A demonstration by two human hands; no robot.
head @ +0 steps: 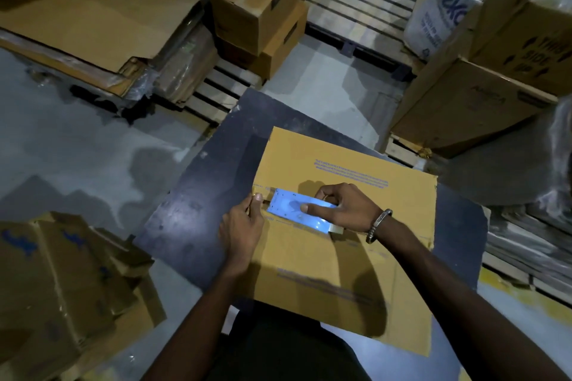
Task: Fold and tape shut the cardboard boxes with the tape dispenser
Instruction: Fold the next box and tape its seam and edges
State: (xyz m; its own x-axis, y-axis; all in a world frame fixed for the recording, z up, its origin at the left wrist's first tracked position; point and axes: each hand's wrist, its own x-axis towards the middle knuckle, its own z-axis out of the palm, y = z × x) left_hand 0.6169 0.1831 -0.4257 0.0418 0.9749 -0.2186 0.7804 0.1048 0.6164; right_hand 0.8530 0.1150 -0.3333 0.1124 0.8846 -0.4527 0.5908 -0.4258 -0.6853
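Closed flaps down, cardboard box (340, 257) lying on the dark tabletop (192, 210), near edge hanging toward the body, far edge short of the tabletop's far corner. Middle seam running left to right across the top.

Left hand (243, 226) at the seam's left end, by the box's left edge: fingers curled, thumb and fingertips pinching what looks like the loose tape end down against the cardboard. Right hand (340, 207) just beside it over the seam, wrapped round the blue tape dispenser (298, 210), one finger stretched flat along its top face, the rest curled round its far side. Tape roll barely visible at the dispenser's right end, near the wrist. Bracelet (379, 224) on the right wrist.

Judged step: folding done, taping just starting, tape anchored at the left end and almost none laid along the seam yet. Next move, probably: drawing the dispenser rightward along the seam toward the box's right edge, held low and pressed down, left hand pinning the start; then cutting at the far end and smoothing.

Further off: crumpled boxes (62, 281) on the floor beyond the tabletop's left edge, stacked boxes (257, 9) and wooden pallets (356, 0) past the far corner, printed cartons (483, 83) to the right.
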